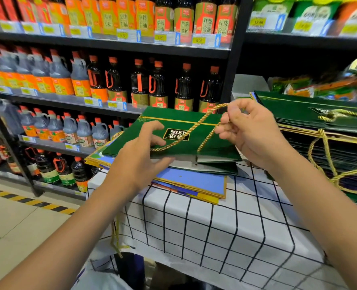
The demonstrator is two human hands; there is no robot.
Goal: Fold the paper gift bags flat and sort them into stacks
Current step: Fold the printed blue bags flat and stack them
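Checked cloth covered the counter (215,222). On it, atop blue bags (194,181), lay a flat dark green bag (179,130) with gold lettering. Left hand (144,151) gripped its near edge; right hand (248,130) pinched its gold rope handle (196,125). Another green stack (311,114) sat right.

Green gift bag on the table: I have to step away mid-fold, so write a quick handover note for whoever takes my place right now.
Left hand: grips the near-left edge of the flattened green gift bag.
Right hand: pinches the bag's gold rope handle, lifted above the bag.
The bag lies on the blue bag stack on the checked tablecloth.
Green bag stack stands to the right.
Done: this bag looks flat; both stacks started.
Left: tuck the handle down, then probably move the bag to the green stack.
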